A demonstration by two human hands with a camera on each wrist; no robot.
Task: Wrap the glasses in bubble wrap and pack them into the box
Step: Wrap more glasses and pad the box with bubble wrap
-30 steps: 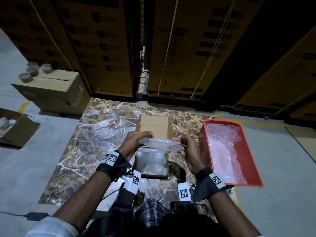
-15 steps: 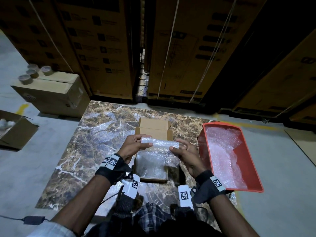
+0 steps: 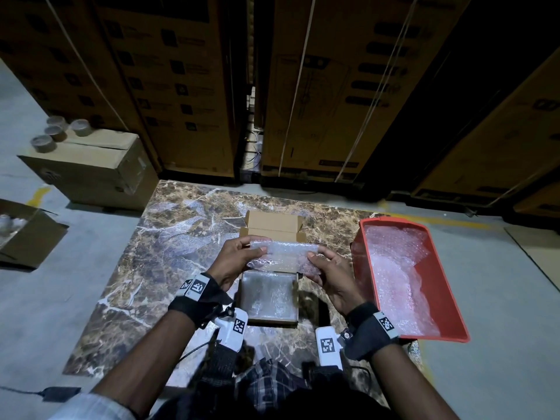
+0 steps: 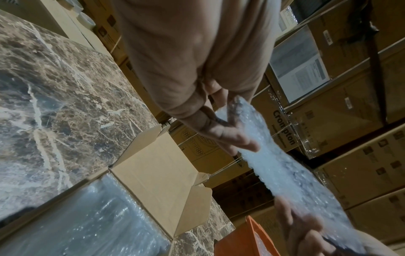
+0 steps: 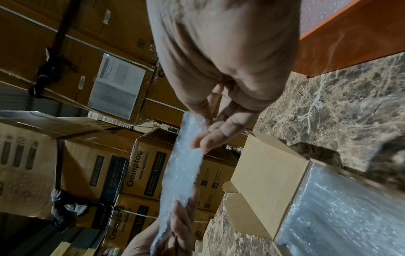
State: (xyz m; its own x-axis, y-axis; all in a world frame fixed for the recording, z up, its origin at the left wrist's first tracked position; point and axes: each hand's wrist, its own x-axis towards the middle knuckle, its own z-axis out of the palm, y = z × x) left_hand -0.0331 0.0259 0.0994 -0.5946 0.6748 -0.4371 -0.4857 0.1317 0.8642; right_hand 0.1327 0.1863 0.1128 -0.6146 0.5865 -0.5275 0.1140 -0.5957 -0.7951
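Observation:
A long bundle of bubble wrap [image 3: 283, 256] hangs level above the small open cardboard box [image 3: 269, 224] on the marble slab. My left hand [image 3: 239, 259] pinches its left end and my right hand [image 3: 325, 266] pinches its right end. What the wrap covers is hidden. In the left wrist view the bundle [image 4: 282, 166] runs from my left hand's fingers [image 4: 230, 136] down to the right hand. The right wrist view shows the bundle [image 5: 184, 166] between both hands. The box's inside is lined with bubble wrap [image 3: 268, 295].
A red tray [image 3: 454, 304] with loose bubble wrap [image 3: 397, 268] stands right of the box. The marble slab [image 3: 169, 256] lies on a concrete floor. A closed carton [image 3: 91, 168] with tape rolls [image 3: 57, 131] sits at far left. Tall stacked cartons [image 3: 333, 86] wall the back.
Both hands rolled the bubble wrap round the bundle; a loose sheet hung toward the box half a second ago and is now gathered up. The bundle stays above the box.

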